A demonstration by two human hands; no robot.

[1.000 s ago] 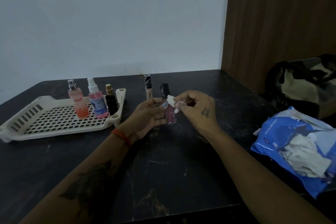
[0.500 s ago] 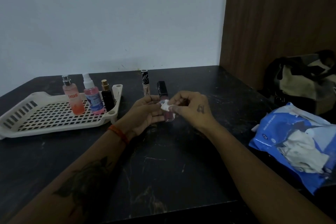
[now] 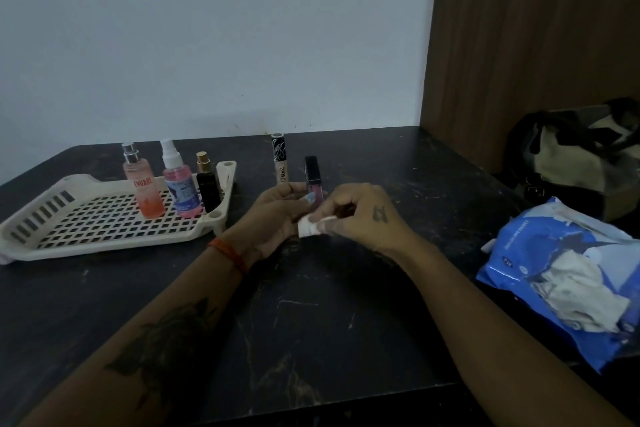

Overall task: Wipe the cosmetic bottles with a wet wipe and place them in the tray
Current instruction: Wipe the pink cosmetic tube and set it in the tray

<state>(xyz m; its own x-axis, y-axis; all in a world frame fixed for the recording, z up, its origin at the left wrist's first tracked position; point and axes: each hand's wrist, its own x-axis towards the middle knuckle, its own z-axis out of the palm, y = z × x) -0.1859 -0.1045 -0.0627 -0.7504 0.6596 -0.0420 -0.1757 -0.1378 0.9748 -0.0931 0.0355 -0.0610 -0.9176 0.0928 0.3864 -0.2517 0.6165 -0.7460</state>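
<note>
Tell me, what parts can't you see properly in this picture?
Head view:
- Pink gloss tube: its lower end is hidden by the left hand and the wet wipe.
- Blue wipes pack: cut off by the right edge.
- Bag: cut off too.
- Blue-labelled spray bottle: label blurred.

Table (image 3: 311,322): dark stone-like top, pale veins and scuffs, dull sheen. Tray (image 3: 104,243) near the left edge: cream plastic, matt, perforated grid floor. Three bottles in it (image 3: 143,184) (image 3: 181,184) (image 3: 207,184): two clear glossy ones with tinted liquid, one opaque gloss black with gold-coloured cap. Wipe (image 3: 310,225): white, soft, crumpled. Wipe pack (image 3: 561,281) at right edge: blue glossy plastic film, creased. Side panel (image 3: 519,28): brown wood grain, matt.
</note>
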